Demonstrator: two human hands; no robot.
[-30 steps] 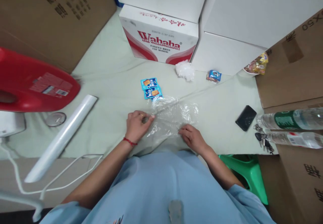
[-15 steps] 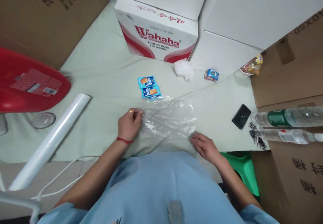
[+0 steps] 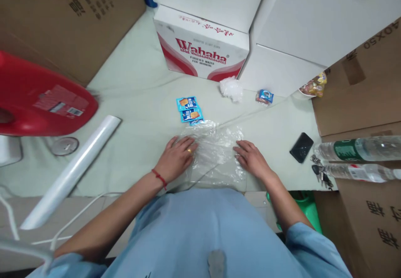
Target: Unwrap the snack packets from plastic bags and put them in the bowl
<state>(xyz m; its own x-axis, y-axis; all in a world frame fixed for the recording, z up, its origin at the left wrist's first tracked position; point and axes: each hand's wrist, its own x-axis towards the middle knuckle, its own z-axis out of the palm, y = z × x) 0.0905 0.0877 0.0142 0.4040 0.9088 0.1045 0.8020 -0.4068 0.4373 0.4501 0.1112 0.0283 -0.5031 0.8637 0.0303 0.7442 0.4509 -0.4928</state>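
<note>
A clear plastic bag point(image 3: 216, 161) lies spread and crinkled on the pale green cloth in front of me. On its left part rests my left hand point(image 3: 177, 157), palm down, fingers loosely apart; it wears a ring and a red wrist cord. My right hand point(image 3: 252, 159) lies flat at the bag's right edge, its fingertips touching the film and its fingers extended. Neither hand grips the film. Several blue snack packets point(image 3: 190, 111) overlap one another just beyond the bag's far edge.
A crumpled white plastic bundle point(image 3: 231, 89) and a small blue packet point(image 3: 265, 96) lie farther back, before a Wahaba-style water carton point(image 3: 200, 54). At right are a phone point(image 3: 301, 147), keys point(image 3: 321, 175) and two bottles point(image 3: 357, 148). A white roll point(image 3: 73, 169) and red jug point(image 3: 46, 98) are left.
My left hand has opened from a pinch on the bag's upper left corner and moved right onto the film. My right hand has shifted up along the right edge. The bag lies flatter, nearer me.
</note>
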